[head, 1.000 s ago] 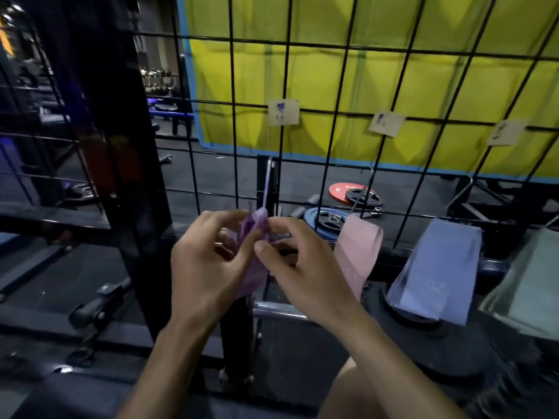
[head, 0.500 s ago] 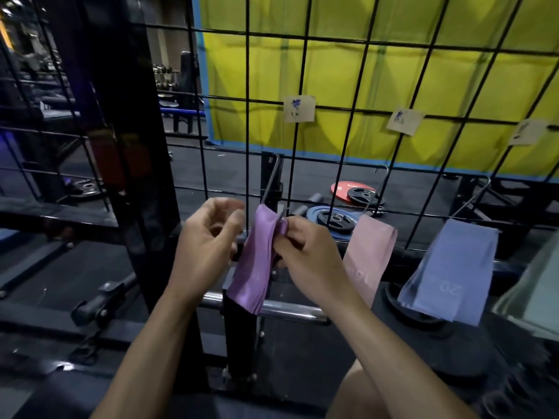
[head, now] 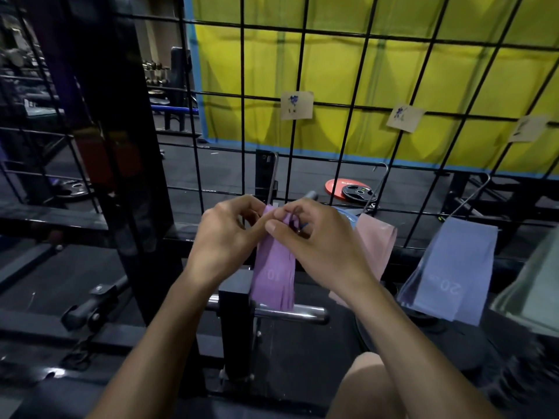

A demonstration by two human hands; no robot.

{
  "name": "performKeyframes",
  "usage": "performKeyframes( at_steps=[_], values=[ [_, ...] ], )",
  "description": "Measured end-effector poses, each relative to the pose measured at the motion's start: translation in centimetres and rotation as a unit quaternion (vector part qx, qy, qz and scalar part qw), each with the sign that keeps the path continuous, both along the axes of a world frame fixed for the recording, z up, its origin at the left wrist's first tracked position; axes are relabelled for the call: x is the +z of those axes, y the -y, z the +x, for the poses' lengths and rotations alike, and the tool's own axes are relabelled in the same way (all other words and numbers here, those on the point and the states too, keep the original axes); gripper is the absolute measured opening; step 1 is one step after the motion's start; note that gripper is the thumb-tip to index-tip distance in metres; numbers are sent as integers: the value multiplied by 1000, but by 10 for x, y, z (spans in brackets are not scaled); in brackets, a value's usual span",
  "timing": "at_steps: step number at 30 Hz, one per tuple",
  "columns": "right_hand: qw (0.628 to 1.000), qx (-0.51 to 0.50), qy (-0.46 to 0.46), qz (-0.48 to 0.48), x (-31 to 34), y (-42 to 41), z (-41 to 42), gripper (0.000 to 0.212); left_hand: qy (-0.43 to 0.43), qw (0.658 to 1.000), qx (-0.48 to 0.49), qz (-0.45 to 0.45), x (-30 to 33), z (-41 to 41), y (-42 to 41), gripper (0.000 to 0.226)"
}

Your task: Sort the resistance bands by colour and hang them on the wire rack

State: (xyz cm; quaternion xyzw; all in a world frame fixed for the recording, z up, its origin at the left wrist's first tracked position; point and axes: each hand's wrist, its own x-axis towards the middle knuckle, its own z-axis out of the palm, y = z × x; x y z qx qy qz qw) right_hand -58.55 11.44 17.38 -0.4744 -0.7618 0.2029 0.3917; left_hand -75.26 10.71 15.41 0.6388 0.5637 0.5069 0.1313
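My left hand (head: 225,237) and right hand (head: 314,240) pinch the top of a purple band (head: 273,269) at a hook (head: 271,182) on the wire rack's (head: 348,107) lower edge. If I let go early, I expect it to slip off.

Our one head view, looking forward and down, close on our hands, rack (head: 332,95) just beyond, perhaps arm's reach

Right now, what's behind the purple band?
Behind the purple band: a black post and chrome bar. Both hands cover its top, so the hook attachment is hidden.
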Motion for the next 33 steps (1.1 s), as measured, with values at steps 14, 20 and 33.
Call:
performKeyframes(
  at_steps=[14, 20, 33],
  values=[
    [1000, 18, -6, -6, -2, -10, 5, 22, 131, 979, -148, -59, 2, -4, -4, 21],
    [999, -24, 26, 8, -2, -12, -1, 25, 89, 987, -111, -69, -2, -6, -6, 23],
    [999, 18, -23, -26, -6, 7, 16, 39, -172, 971, 147, 71, -13, -9, 23, 34]
  ],
)
